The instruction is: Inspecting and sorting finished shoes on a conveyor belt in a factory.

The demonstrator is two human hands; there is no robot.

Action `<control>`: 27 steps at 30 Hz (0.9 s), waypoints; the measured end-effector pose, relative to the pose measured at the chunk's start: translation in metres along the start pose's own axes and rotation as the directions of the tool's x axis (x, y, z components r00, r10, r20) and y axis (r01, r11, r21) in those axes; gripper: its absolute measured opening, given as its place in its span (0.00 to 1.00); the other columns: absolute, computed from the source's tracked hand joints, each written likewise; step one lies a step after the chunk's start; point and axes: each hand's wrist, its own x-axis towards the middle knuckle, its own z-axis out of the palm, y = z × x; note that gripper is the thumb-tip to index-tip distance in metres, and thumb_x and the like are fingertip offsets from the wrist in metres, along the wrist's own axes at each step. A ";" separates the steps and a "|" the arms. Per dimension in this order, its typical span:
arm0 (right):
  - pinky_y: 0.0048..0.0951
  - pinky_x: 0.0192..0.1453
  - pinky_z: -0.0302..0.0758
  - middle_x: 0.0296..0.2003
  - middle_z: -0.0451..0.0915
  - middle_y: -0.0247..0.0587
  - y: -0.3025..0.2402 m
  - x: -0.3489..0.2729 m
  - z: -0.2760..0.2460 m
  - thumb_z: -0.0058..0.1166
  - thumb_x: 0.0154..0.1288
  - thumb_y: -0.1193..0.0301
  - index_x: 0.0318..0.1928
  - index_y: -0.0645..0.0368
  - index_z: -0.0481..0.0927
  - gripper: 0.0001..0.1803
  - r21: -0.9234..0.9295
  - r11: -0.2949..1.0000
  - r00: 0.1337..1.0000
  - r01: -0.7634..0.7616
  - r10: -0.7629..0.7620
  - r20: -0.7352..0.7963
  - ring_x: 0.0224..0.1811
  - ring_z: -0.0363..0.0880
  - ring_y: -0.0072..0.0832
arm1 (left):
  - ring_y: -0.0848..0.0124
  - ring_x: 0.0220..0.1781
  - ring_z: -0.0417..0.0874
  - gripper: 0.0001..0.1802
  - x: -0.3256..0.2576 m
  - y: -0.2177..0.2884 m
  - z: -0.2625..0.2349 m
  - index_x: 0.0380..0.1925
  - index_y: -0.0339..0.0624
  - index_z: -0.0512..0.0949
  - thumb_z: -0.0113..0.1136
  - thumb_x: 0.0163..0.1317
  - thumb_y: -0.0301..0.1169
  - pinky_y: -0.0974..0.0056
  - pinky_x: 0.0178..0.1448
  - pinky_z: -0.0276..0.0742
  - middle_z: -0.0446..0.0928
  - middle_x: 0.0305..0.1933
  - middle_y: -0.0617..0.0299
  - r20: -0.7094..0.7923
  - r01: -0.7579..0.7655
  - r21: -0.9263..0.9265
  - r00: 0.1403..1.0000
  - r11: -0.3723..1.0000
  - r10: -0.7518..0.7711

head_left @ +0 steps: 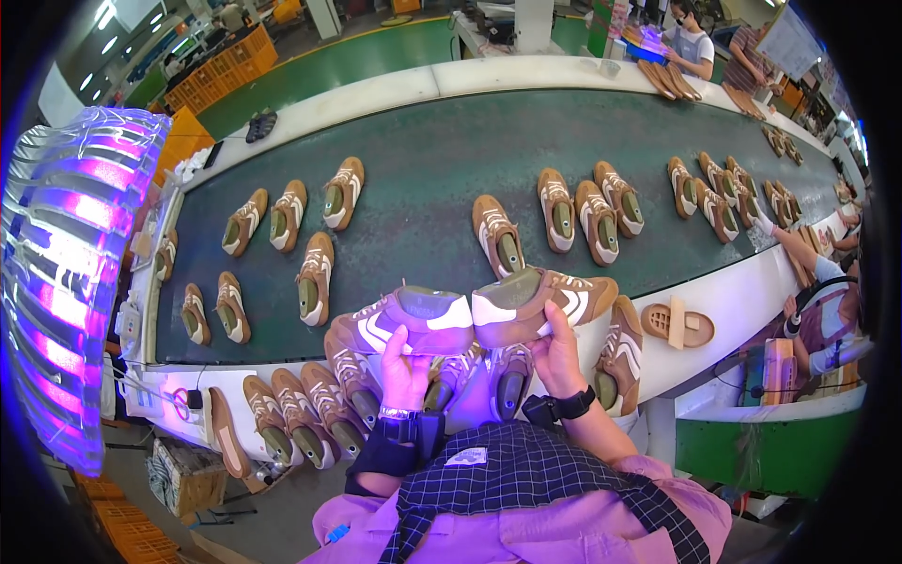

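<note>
A brown sneaker [442, 329] with white side stripes and a white heel rests in my left hand [406, 371], whose fingers curl under its sole. Its match, another brown sneaker [512, 315], is gripped by my right hand [561, 352], thumb on the side. Both are raised over the near ledge, heels together and toes pointing outward. Dark olive shoe lasts fill their openings. Behind and below my hands, more brown sneakers [618, 362] stand on the ledge, partly hidden by my hands and the held pair.
A green conveyor belt [404, 226] carries many similar sneakers. On the white near ledge lie loose soles [678, 326] at right and a row of sneakers [303, 414] at left. A glowing purple lamp housing [85, 282] stands far left. Co-workers [691, 47] work at the right.
</note>
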 end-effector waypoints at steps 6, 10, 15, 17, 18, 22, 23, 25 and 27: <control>0.37 0.55 0.74 0.50 0.76 0.37 -0.004 -0.003 -0.001 0.51 0.65 0.62 0.56 0.57 0.68 0.22 -0.065 0.998 0.999 0.026 -0.024 0.028 0.52 0.75 0.29 | 0.66 0.48 0.78 0.20 -0.003 0.005 0.000 0.50 0.41 0.70 0.58 0.57 0.29 0.59 0.52 0.77 0.76 0.46 0.61 0.013 -0.024 0.036 1.000 0.999 0.024; 0.36 0.54 0.74 0.49 0.76 0.36 -0.004 -0.003 -0.003 0.51 0.65 0.62 0.55 0.57 0.70 0.21 -0.114 0.993 0.999 0.031 -0.028 0.025 0.51 0.75 0.28 | 0.67 0.48 0.79 0.20 -0.005 0.005 0.000 0.50 0.41 0.70 0.57 0.57 0.28 0.60 0.52 0.78 0.76 0.46 0.61 0.016 -0.054 0.062 0.998 0.997 0.053; 0.35 0.54 0.75 0.49 0.76 0.36 -0.004 -0.004 -0.002 0.51 0.65 0.61 0.55 0.57 0.70 0.21 -0.134 0.990 0.999 0.036 -0.035 0.010 0.51 0.76 0.28 | 0.66 0.50 0.78 0.19 -0.003 0.004 -0.001 0.50 0.45 0.71 0.58 0.57 0.31 0.57 0.55 0.75 0.76 0.48 0.63 0.014 -0.056 0.076 0.998 0.996 0.055; 0.36 0.54 0.75 0.49 0.76 0.36 -0.005 -0.005 0.000 0.50 0.65 0.61 0.55 0.57 0.69 0.21 -0.120 0.992 0.999 0.031 -0.029 0.016 0.51 0.76 0.28 | 0.66 0.50 0.78 0.20 -0.005 0.005 -0.001 0.50 0.45 0.70 0.58 0.57 0.31 0.58 0.55 0.75 0.76 0.48 0.63 0.011 -0.050 0.075 0.999 0.996 0.049; 0.36 0.54 0.75 0.49 0.76 0.36 -0.006 -0.004 0.002 0.50 0.65 0.62 0.55 0.58 0.69 0.21 -0.108 0.994 0.999 0.031 -0.029 0.023 0.51 0.76 0.28 | 0.66 0.51 0.78 0.20 -0.005 0.004 0.000 0.50 0.45 0.70 0.58 0.57 0.31 0.58 0.55 0.75 0.76 0.48 0.62 0.014 -0.045 0.072 0.999 0.996 0.044; 0.36 0.54 0.75 0.50 0.76 0.37 -0.005 -0.001 -0.006 0.50 0.65 0.62 0.55 0.58 0.69 0.21 -0.080 0.997 1.000 0.013 -0.012 0.016 0.51 0.75 0.29 | 0.66 0.51 0.78 0.20 -0.008 0.004 0.004 0.50 0.44 0.70 0.58 0.57 0.31 0.58 0.54 0.75 0.76 0.48 0.62 0.021 -0.033 0.050 0.999 0.998 0.032; 0.37 0.54 0.74 0.50 0.76 0.37 -0.007 -0.001 -0.006 0.50 0.65 0.62 0.55 0.58 0.69 0.21 -0.074 0.997 1.000 -0.004 0.005 0.017 0.51 0.75 0.30 | 0.66 0.50 0.78 0.20 -0.009 0.004 0.006 0.51 0.44 0.70 0.58 0.57 0.31 0.58 0.54 0.75 0.76 0.49 0.62 0.023 -0.027 0.045 0.999 0.999 0.026; 0.37 0.56 0.73 0.50 0.75 0.37 -0.011 -0.001 -0.012 0.50 0.64 0.61 0.54 0.58 0.69 0.21 -0.067 0.996 0.998 -0.053 0.055 0.037 0.52 0.74 0.29 | 0.65 0.52 0.77 0.22 -0.010 0.005 0.001 0.52 0.42 0.69 0.58 0.57 0.31 0.57 0.57 0.74 0.76 0.50 0.60 0.043 0.007 0.034 0.999 0.999 -0.008; 0.35 0.57 0.72 0.49 0.76 0.37 -0.014 -0.004 -0.011 0.50 0.65 0.61 0.54 0.58 0.70 0.21 -0.013 0.999 0.998 -0.048 0.049 0.040 0.52 0.75 0.29 | 0.64 0.52 0.77 0.22 -0.012 0.010 -0.004 0.52 0.40 0.69 0.57 0.57 0.30 0.57 0.57 0.73 0.76 0.50 0.59 0.103 0.024 0.019 0.994 1.000 -0.026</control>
